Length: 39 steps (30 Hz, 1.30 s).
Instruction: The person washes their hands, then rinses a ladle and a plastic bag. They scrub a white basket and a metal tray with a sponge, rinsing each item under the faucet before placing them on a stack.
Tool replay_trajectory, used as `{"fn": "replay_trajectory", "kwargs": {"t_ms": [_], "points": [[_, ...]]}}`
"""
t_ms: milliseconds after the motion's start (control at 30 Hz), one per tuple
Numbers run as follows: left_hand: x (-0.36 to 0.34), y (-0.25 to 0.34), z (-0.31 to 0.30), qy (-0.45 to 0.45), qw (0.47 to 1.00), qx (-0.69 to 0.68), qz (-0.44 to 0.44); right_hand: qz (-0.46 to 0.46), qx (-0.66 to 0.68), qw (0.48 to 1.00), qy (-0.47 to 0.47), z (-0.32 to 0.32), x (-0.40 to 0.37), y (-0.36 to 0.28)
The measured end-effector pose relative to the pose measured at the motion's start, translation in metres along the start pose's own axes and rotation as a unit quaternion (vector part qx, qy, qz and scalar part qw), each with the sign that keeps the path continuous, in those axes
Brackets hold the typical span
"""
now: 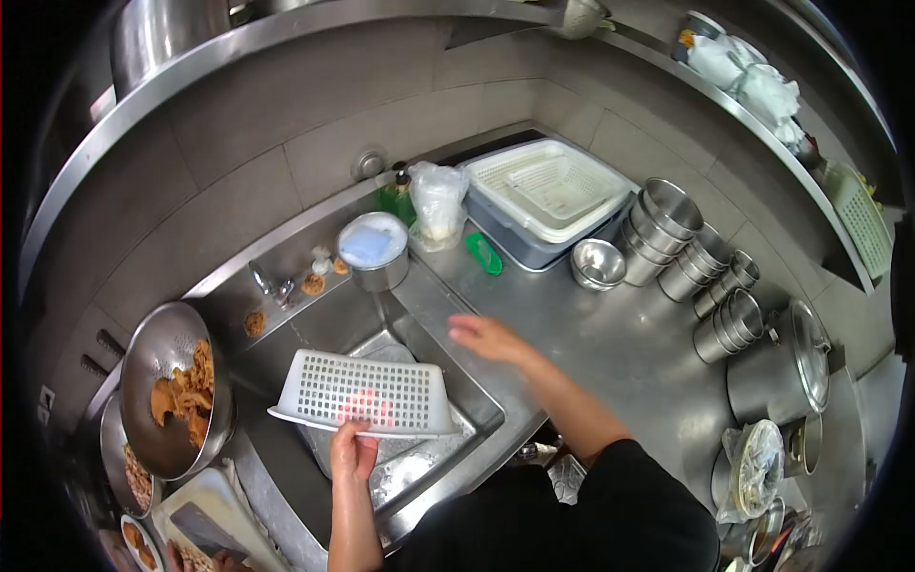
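Observation:
My left hand (355,456) grips the near rim of a white perforated plastic basket (324,383), its fingers partly seen through the holes. The basket is tipped on its side above the steel sink (272,458). My right hand (488,337) is held over the divide between sink and counter, fingers stretched out and holding nothing. Beyond the basket, a steel pot (383,276) with a pale blue cloth or sponge on top stands at the sink's back corner, near the faucet (272,286).
Steel cups (729,315) and bowls are stacked right, beside a lidded pot (777,372). A grey tub (505,238) holds white trays. A green brush (484,254) lies nearby. At left, a colander (143,372) contains brown food; another person's hands work with a cleaver (205,530) on a board.

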<state>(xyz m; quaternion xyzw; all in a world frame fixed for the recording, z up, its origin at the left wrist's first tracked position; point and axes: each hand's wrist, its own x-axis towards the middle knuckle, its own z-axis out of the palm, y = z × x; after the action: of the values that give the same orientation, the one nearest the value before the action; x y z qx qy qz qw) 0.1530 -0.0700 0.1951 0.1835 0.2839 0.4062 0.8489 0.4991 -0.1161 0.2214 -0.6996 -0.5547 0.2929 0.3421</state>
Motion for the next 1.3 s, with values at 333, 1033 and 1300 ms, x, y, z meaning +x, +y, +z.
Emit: {"fn": "replay_trajectory", "kwargs": {"t_ms": [333,1033,1300], "points": [[-0.020,0.023,0.057,0.060,0.957,0.282,0.010,0.099,-0.304,0.895,0.312,-0.260,0.087,0.076],[-0.066,0.100,0.386,-0.161,0.621,0.760,0.101,-0.042,-0.136,0.914,0.381,-0.422,0.090,0.029],[0.067,0.005,0.447,-0.293,0.141,0.864,0.385,-0.138,-0.044,0.864,0.482,-0.475,-0.011,-0.018]]}}
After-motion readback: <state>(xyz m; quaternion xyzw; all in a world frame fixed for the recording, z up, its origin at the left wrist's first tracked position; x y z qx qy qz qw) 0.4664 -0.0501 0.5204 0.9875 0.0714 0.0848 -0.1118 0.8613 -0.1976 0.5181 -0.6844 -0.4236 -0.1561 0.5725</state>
